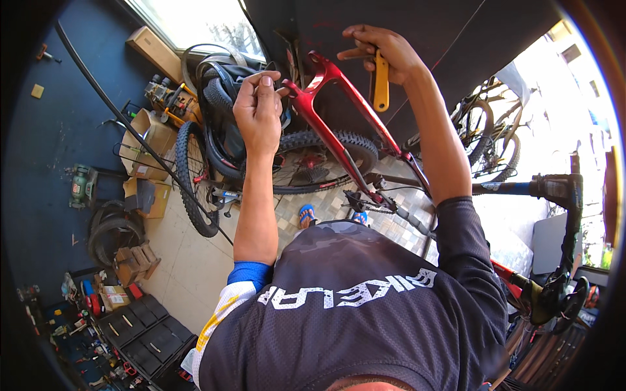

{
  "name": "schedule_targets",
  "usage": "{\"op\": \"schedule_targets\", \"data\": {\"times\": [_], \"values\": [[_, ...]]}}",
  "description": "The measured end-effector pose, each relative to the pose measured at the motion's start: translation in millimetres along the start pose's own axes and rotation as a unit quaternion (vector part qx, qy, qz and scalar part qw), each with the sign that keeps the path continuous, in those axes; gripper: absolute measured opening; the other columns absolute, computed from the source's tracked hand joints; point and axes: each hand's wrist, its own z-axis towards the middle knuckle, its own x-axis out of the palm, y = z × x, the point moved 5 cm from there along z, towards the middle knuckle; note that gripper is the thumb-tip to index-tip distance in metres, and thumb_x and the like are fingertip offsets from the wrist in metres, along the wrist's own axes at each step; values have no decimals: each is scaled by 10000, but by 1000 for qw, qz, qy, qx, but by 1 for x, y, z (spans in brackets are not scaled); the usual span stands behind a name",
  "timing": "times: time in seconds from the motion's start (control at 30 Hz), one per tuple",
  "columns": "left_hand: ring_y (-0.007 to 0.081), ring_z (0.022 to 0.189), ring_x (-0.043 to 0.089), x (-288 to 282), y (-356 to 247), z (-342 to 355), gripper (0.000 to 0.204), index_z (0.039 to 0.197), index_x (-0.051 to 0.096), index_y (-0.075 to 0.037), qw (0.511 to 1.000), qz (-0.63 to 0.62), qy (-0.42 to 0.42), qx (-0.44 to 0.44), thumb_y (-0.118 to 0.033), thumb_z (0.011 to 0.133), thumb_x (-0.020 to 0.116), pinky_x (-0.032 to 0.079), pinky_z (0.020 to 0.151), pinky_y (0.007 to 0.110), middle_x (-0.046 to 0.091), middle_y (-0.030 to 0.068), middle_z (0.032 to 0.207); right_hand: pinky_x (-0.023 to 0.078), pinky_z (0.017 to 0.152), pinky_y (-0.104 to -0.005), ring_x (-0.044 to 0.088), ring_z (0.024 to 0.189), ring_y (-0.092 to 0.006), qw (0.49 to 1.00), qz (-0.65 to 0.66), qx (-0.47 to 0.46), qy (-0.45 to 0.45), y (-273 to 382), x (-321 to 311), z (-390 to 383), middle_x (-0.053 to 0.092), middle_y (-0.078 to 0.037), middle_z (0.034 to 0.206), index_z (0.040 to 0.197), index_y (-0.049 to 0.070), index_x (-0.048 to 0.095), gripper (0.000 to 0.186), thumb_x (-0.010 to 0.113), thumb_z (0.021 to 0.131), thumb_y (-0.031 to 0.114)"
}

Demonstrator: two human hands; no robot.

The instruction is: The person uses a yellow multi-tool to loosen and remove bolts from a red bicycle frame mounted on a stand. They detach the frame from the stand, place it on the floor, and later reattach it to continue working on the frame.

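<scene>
Red bike frame (pixel 339 124); yellow tool handle (pixel 381 85); dark blue wall (pixel 59 130).
</scene>
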Motion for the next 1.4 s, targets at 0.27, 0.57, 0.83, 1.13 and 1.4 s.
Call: {"op": "schedule_targets", "data": {"times": [0.27,0.57,0.83,1.13,1.4], "values": [[-4,575,378,6,-10,-5,208,1106,683,-1,997,63,-10,32,-165,1102,555,535,716,238,460,-80,667,451,500,-187,763,1082,-276,980,-166,25,104,13,24,40,388,40,655,1250,27,635,283,499,1070,197],[1,581,347,5,-2,-8,216,1100,685,11,990,128,-22,52,-162,1104,556,533,747,234,429,-82,664,455,501,-199,787,996,-242,977,-193,-7,85,16,33,52,423,32,644,1197,37,649,257,493,1037,164],[0,574,347,2,0,-4,210,1104,689,8,994,105,-33,20,-152,1101,553,547,772,250,420,-87,652,429,489,-194,771,1059,-250,976,-178,34,118,7,30,54,385,41,630,1175,50,630,224,488,1047,166],[-13,587,369,3,1,-4,213,1103,712,4,982,181,-30,47,-165,1093,583,351,552,193,539,-70,702,434,551,-228,738,1014,-178,964,-169,9,207,3,36,57,436,28,657,1196,52,644,254,525,1014,183],[-13,592,381,2,0,-3,232,1101,713,7,985,145,-38,81,-192,1092,595,380,568,192,502,-81,692,440,558,-232,665,836,-121,980,-120,-2,161,-7,36,60,419,36,667,1169,61,638,217,545,1007,172]]}}
